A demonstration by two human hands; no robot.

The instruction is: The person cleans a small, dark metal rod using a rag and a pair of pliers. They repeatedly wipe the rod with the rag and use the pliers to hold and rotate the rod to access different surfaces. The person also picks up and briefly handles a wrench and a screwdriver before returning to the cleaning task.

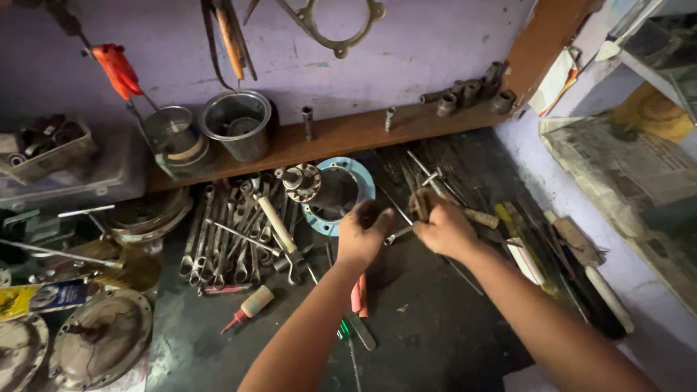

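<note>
My left hand [360,236] and my right hand [443,229] meet over the dark workbench, near its back. Between them lies a thin metal tool [398,233]; both hands have their fingers curled around it. My right hand also closes on a bunch of thin metal rods [417,197] that stick up from its fist. Just behind my left hand lies a blue ring gasket [361,178] around a dark round part. A heap of spanners [232,232] lies to the left of my left hand.
A wooden shelf [348,134] at the back carries steel bowls [236,120] and sockets [472,93]. Screwdrivers and files [552,254] lie at the right. Round metal covers [102,337] sit at the left. A small oil bottle [250,305] lies in front.
</note>
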